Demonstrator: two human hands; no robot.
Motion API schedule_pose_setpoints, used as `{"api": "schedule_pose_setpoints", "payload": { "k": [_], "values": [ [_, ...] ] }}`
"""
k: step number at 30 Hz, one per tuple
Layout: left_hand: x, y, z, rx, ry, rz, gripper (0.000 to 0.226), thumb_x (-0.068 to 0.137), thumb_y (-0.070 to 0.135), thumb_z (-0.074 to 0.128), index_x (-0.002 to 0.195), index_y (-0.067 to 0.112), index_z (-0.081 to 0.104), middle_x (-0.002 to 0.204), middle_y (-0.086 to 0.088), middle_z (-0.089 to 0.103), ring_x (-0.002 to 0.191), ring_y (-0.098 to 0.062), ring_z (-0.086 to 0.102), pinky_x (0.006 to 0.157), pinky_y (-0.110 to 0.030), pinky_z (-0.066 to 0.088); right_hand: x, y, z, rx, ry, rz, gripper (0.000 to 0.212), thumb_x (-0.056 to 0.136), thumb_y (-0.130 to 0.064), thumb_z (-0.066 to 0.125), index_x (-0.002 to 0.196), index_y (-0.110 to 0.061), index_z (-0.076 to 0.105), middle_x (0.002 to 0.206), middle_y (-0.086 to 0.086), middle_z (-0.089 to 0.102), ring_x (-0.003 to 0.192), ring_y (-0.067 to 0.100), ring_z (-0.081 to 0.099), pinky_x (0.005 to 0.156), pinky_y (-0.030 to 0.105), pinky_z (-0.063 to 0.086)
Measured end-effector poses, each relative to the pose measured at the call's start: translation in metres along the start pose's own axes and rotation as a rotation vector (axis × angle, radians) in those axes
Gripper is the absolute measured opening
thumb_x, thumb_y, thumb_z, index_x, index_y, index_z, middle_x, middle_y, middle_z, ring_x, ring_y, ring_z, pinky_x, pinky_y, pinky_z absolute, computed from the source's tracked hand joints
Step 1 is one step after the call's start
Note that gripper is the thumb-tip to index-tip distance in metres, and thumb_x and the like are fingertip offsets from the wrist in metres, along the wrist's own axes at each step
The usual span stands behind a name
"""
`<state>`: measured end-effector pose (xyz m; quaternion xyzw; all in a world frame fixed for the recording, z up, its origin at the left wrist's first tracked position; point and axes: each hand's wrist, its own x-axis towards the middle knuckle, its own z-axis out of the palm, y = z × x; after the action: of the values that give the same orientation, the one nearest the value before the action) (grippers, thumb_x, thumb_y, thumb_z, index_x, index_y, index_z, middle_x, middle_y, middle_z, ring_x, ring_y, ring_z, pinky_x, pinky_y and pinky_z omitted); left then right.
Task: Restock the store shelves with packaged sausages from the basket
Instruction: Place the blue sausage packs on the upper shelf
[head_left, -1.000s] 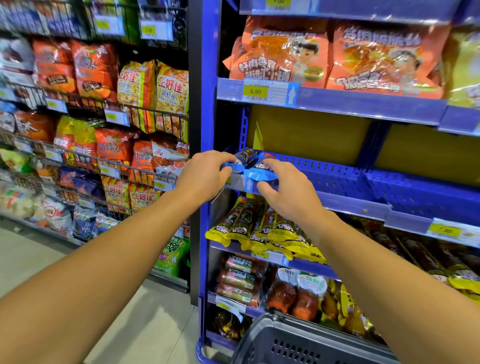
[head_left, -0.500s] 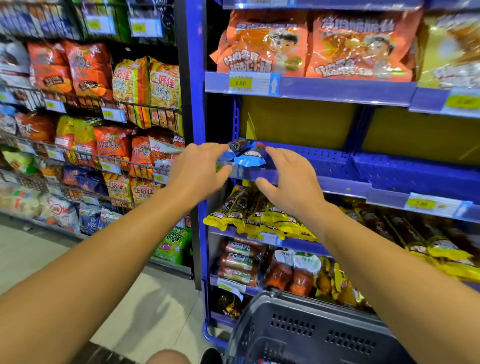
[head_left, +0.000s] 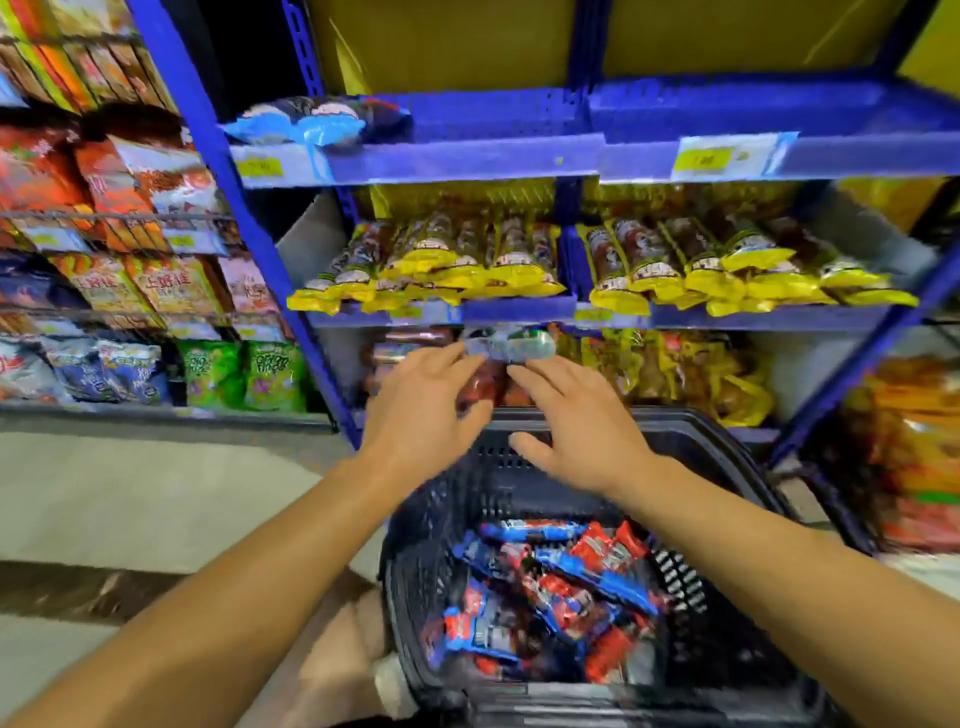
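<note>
Sausage packs on shelf: a small cluster of blue-ended sausage packs (head_left: 317, 122) lies at the left end of the upper blue shelf (head_left: 519, 156), ends overhanging the front lip; the remainder of that shelf shows bare.
Sausage packs in basket: a loose pile of red-and-blue sausage packs (head_left: 550, 587) covers the floor of the dark plastic basket (head_left: 691, 431), which sits low in front of the shelving.
Pack appearance: slim, glossy film sleeves with a dark sausage body and coloured crimped ends; print is blurred and unreadable.
Progress: judged early; only a few packs are placed, most stock is in the basket, and most of the upper shelf is left to fill.
Step in hand: judged a reach toward the basket for more packs.
Left hand (head_left: 421, 410): above the far rim of the basket, fingers loosely extended and slightly apart, holding nothing visible.
Right hand (head_left: 576, 421): beside the left, apart from it, fingers relaxed and spread, thumb out, holding nothing visible.
Contact: neither hand touches the basket pile.
Middle shelf: rows of yellow-ended sausage packs (head_left: 519, 260) fill it, fully stocked.
Lower shelf: reddish and yellow packaged goods (head_left: 675, 369) behind the hands; motion blur hides detail.
Adjacent rack: wire shelving to the left holds snack bags (head_left: 119, 182).
</note>
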<state>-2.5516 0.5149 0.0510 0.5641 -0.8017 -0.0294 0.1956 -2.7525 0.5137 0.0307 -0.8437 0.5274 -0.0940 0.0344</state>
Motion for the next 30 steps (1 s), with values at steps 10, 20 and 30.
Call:
{"api": "schedule_pose_setpoints", "payload": {
  "k": [10,20,30],
  "values": [
    [-0.044,0.022,0.143,-0.005,-0.407,0.030,0.066,0.094,0.049,0.052,0.152,0.025,0.032,0.160,-0.004,0.026,0.147,-0.024,0.022,0.119,-0.035,0.011,-0.101,0.083,0.121,0.020,-0.337,0.214,0.082,0.089,-0.055,0.055,0.155,-0.022,0.020,0.157,0.004,0.029,0.145,0.028,0.025,0.118,0.041,0.020],
    [-0.071,0.002,0.211,-0.011,-0.548,0.062,0.060,0.087,0.047,0.050,0.135,0.012,0.056,0.139,-0.015,0.055,0.128,-0.034,0.050,0.113,-0.041,0.034,-0.113,0.132,0.243,0.070,-0.662,0.358,0.089,0.087,-0.048,0.064,0.155,-0.017,0.016,0.156,0.013,0.030,0.141,0.033,0.031,0.114,0.036,0.027],
    [-0.085,-0.015,0.247,-0.127,-0.519,-0.020,0.061,0.085,0.042,0.055,0.129,0.000,0.059,0.131,-0.021,0.060,0.121,-0.037,0.056,0.106,-0.043,0.041,-0.106,0.146,0.333,0.323,-0.748,0.635,0.076,0.086,-0.028,0.070,0.150,-0.013,0.032,0.139,0.022,0.051,0.123,0.041,0.052,0.102,0.044,0.044]
  ]
}}
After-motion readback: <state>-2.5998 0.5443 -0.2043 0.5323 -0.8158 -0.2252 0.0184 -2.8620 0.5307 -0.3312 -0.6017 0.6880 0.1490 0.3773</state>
